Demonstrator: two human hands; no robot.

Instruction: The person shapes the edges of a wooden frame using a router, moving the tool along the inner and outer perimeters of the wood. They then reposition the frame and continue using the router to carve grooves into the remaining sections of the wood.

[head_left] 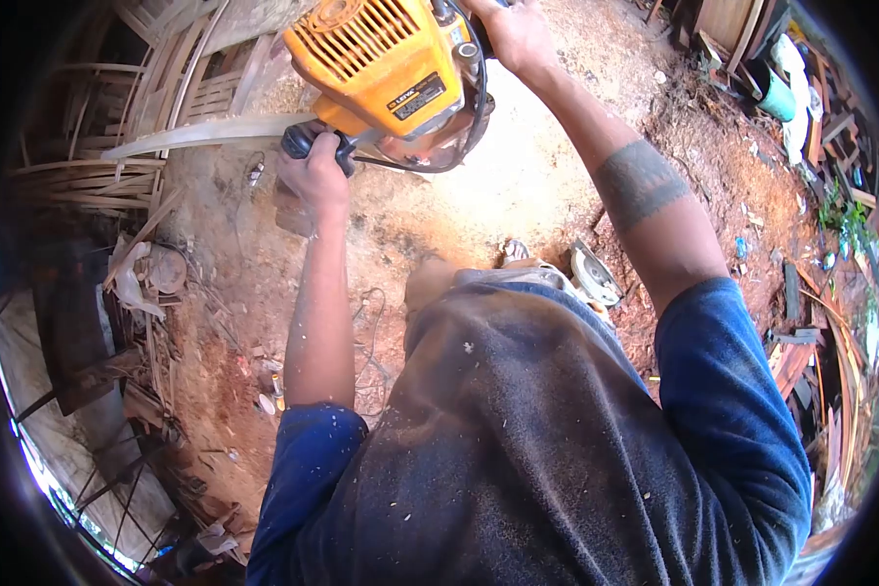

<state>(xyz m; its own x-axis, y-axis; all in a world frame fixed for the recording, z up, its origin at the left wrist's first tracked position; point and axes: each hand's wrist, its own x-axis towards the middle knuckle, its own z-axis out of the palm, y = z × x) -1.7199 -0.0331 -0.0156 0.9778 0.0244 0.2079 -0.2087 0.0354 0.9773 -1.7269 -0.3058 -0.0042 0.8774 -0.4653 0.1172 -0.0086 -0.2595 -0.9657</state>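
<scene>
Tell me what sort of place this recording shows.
Probably a rough woodworking yard or open workshop: a yellow power tool is in hand, wood scraps are heaped along the right edge, and the earthen ground is strewn with what look like wood chips.

Reddish dirt floor [215, 327] strewn with wood shavings [689, 161], bright washed-out patch [503, 200] toward far middle. Wooden strips [200, 103] piled far left. Scrap wood [791, 365] heaped along right, green plant [836, 217] among it.
</scene>
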